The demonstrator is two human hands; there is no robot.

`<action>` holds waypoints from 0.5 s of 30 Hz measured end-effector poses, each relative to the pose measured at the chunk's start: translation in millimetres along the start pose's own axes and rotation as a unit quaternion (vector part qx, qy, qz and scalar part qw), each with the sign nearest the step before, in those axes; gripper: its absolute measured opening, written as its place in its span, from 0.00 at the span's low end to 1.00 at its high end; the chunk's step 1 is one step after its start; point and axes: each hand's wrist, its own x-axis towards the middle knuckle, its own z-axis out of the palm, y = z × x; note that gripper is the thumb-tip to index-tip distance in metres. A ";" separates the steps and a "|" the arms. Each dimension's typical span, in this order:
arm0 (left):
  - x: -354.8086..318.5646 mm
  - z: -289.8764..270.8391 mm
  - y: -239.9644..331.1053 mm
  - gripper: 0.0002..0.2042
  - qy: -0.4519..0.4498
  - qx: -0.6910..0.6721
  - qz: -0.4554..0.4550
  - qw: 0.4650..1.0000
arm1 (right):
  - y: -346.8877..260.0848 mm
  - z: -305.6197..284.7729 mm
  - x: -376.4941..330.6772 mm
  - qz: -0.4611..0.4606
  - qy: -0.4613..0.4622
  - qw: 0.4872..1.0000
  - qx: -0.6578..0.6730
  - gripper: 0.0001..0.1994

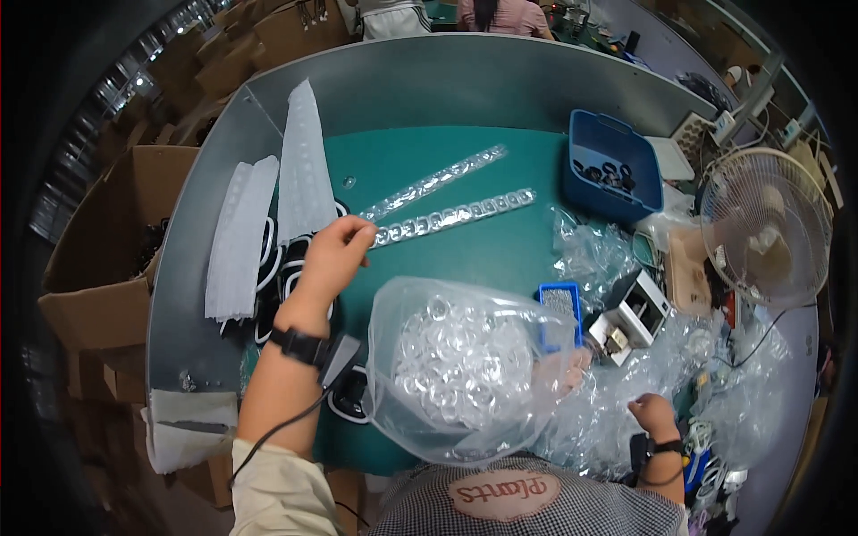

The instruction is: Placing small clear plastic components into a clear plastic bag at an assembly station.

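My left hand (338,253) is closed, thumb and fingertips together at the near end of a strip of clear round plastic pieces (451,217). What its fingers grip, if anything, is hidden. Another clear strip (438,181) lies slantwise just beyond. In front of me stands an open clear plastic bag (389,308) holding many small transparent rings (460,362). My right hand (654,414) is curled shut at the lower right, over crumpled clear plastic (599,424); its contents cannot be made out. Each wrist wears a black strap; a cable runs from the left one.
Two long white packs (239,241) and black-and-white looped parts (268,250) lie left. Right are a blue bin (612,201) with black parts, a small blue tray (560,299), a white box-shaped device (633,313) and a fan (764,228). A grey partition (447,80) borders the green table.
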 end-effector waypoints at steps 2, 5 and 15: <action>48.0 23.3 -33.3 0.12 -0.032 0.086 -0.023 0.996 | 7.2 -21.3 -8.0 0.064 -0.016 0.993 0.097 0.15; 101.3 56.3 -91.2 0.16 -0.062 0.249 0.036 0.966 | 1.9 -37.8 -21.1 0.092 -0.024 0.947 0.308 0.10; 166.3 153.0 -153.5 0.30 -0.115 0.469 0.010 0.876 | -26.5 -82.1 -33.6 0.087 0.155 0.947 0.266 0.06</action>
